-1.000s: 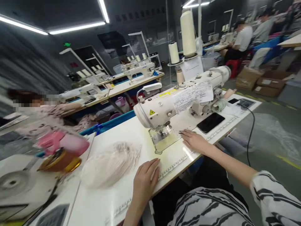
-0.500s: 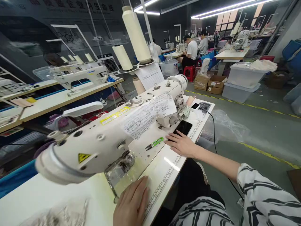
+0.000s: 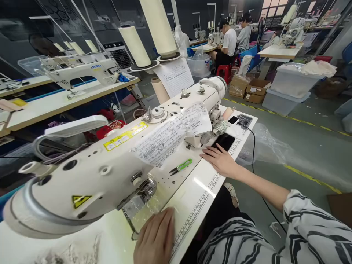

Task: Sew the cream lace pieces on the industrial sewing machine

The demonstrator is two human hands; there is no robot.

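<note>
My left hand (image 3: 155, 236) lies flat on the white machine table, palm down, fingers stretched out side by side beside the needle end of the sewing machine (image 3: 110, 170). My right hand (image 3: 222, 161) rests further along the table with its fingers spread. Its fingertips are at the near edge of a black smartphone (image 3: 224, 141), which lies flat by the machine's base. Green thread snips (image 3: 183, 165) lie on the machine bed between the two hands, touched by neither. A handwritten sheet (image 3: 162, 145) covers part of the machine's arm.
A ruler strip (image 3: 192, 212) runs along the table's front edge. A bundle of pale cord (image 3: 220, 127) and a small dark device (image 3: 233, 120) are beyond the phone. Thread cones (image 3: 134, 46) stand behind the machine. A black cable (image 3: 253, 161) hangs off the table's right end. People sit working farther back.
The head view has tilted down and shifted, so the machine appears larger and the background higher. Both hands keep nearly the same places on the table.
</note>
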